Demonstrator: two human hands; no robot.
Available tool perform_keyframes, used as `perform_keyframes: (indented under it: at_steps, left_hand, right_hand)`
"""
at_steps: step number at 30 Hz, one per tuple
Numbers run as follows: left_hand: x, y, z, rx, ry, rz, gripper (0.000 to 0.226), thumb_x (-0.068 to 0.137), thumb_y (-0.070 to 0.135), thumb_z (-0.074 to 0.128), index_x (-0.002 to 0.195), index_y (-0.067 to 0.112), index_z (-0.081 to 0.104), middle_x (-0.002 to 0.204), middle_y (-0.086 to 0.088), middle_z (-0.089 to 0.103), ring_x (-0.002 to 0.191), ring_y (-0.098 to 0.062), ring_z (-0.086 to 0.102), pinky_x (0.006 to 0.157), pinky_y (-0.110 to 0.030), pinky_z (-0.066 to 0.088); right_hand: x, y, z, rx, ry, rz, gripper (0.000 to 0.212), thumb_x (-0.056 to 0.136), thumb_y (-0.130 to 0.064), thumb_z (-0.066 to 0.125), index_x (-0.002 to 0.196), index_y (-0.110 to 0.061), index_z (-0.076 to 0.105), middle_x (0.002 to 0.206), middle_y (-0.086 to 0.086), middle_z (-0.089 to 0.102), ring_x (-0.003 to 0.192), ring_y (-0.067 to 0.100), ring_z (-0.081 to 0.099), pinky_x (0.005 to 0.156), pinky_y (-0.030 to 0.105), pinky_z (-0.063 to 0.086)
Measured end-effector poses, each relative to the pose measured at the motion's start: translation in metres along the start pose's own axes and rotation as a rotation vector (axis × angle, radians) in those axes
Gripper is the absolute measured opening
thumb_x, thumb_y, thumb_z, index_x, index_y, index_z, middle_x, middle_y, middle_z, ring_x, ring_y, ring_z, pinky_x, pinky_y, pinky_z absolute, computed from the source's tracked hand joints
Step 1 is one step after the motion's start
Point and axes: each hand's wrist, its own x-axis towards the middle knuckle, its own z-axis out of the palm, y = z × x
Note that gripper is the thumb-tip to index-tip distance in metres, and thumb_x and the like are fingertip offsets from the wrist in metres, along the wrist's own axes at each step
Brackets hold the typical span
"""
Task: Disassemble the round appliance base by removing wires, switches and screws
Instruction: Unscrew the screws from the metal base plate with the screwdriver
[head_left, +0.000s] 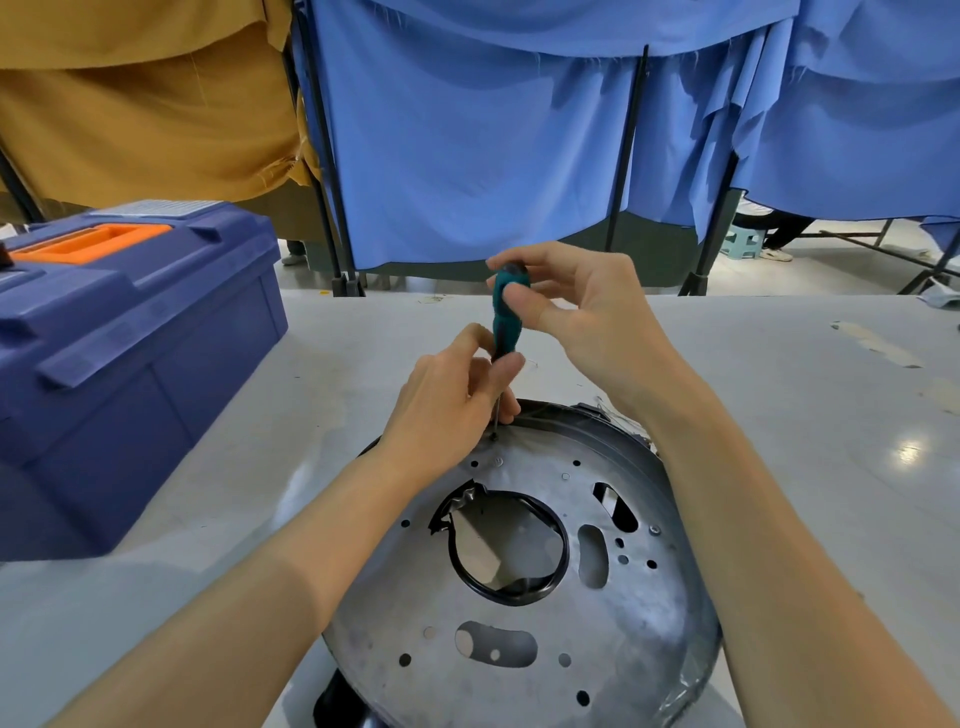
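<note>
The round metal appliance base (524, 613) lies flat on the table in front of me, with a large central hole ringed in black and several smaller holes and slots. A teal-handled screwdriver (506, 317) stands upright with its tip on a screw (494, 436) at the base's far rim. My right hand (582, 317) grips the top of the handle. My left hand (457, 395) pinches the lower handle and shaft and rests on the rim. A small screw (654, 530) sits at the right of the plate. Thin wires (618, 415) show at the far right edge.
A blue toolbox (119, 353) with an orange handle stands shut on the table at the left. Behind the white table (805, 415) hang blue and mustard curtains on black frames. A person's legs and a small stool (745, 241) appear at the far right.
</note>
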Motion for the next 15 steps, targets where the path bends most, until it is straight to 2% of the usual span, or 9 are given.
perform_keyframes:
  at_steps: [2, 4, 7, 9, 11, 13, 15]
  left_hand:
    - [-0.0006, -0.0001, 0.0, -0.004, 0.018, -0.015, 0.025, 0.09, 0.049, 0.056, 0.094, 0.025, 0.049, 0.068, 0.005, 0.072, 0.065, -0.014, 0.069, 0.073, -0.048, 0.057]
    - [-0.0011, 0.0001, -0.0004, -0.015, 0.003, -0.004, 0.024, 0.094, 0.051, 0.049, 0.096, 0.027, 0.049, 0.068, 0.004, 0.072, 0.065, -0.016, 0.069, 0.073, -0.049, 0.056]
    - [-0.0004, 0.0, -0.0013, -0.004, -0.021, 0.024, 0.025, 0.103, 0.036, 0.034, 0.106, 0.021, 0.053, 0.071, 0.0, 0.071, 0.069, -0.019, 0.069, 0.073, -0.051, 0.055]
    - [0.0004, -0.001, -0.0012, 0.018, -0.016, 0.029, 0.019, 0.104, 0.028, 0.037, 0.103, 0.019, 0.053, 0.071, -0.001, 0.071, 0.069, -0.02, 0.069, 0.073, -0.051, 0.055]
    - [0.0008, -0.0012, -0.0002, 0.007, 0.008, 0.02, 0.009, 0.099, 0.034, 0.048, 0.097, 0.026, 0.049, 0.069, 0.002, 0.071, 0.066, -0.017, 0.068, 0.073, -0.05, 0.055]
    - [-0.0001, 0.0003, 0.0003, -0.005, 0.029, 0.013, 0.017, 0.093, 0.043, 0.055, 0.093, 0.03, 0.044, 0.068, 0.004, 0.071, 0.063, -0.014, 0.067, 0.073, -0.048, 0.056]
    - [-0.0011, 0.0011, 0.0002, 0.002, 0.021, 0.027, 0.021, 0.093, 0.049, 0.052, 0.098, 0.029, 0.046, 0.067, 0.004, 0.071, 0.064, -0.014, 0.068, 0.074, -0.047, 0.056]
  right_hand:
    - [-0.0009, 0.0001, 0.0009, -0.052, -0.012, -0.017, 0.025, 0.085, -0.016, 0.072, 0.109, -0.022, 0.071, 0.099, -0.008, 0.068, 0.084, 0.005, 0.061, 0.088, 0.018, 0.05]
    - [-0.0004, 0.0008, 0.0001, -0.041, 0.025, -0.017, 0.029, 0.084, -0.01, 0.072, 0.111, -0.021, 0.07, 0.094, -0.011, 0.066, 0.082, 0.003, 0.061, 0.086, 0.017, 0.05]
    - [0.0012, 0.0018, -0.0024, 0.037, 0.046, 0.027, 0.029, 0.086, 0.006, 0.062, 0.109, -0.011, 0.066, 0.101, 0.007, 0.071, 0.095, 0.017, 0.069, 0.091, 0.03, 0.054]
    - [0.001, 0.0009, -0.002, 0.057, 0.033, 0.026, 0.025, 0.089, 0.006, 0.059, 0.106, -0.01, 0.065, 0.103, 0.013, 0.07, 0.096, 0.022, 0.068, 0.093, 0.036, 0.054]
    - [-0.0002, -0.0002, -0.0001, 0.006, 0.005, -0.003, 0.018, 0.091, -0.006, 0.063, 0.107, -0.014, 0.068, 0.101, 0.008, 0.069, 0.091, 0.015, 0.066, 0.092, 0.032, 0.053]
    - [-0.0017, -0.0004, 0.0013, -0.052, -0.014, -0.016, 0.023, 0.086, -0.017, 0.071, 0.109, -0.021, 0.07, 0.098, 0.002, 0.067, 0.084, 0.006, 0.062, 0.089, 0.025, 0.052]
    - [-0.0012, 0.0007, 0.0005, -0.06, 0.014, -0.012, 0.033, 0.082, -0.015, 0.075, 0.112, -0.025, 0.069, 0.093, -0.004, 0.065, 0.082, 0.007, 0.061, 0.086, 0.022, 0.052]
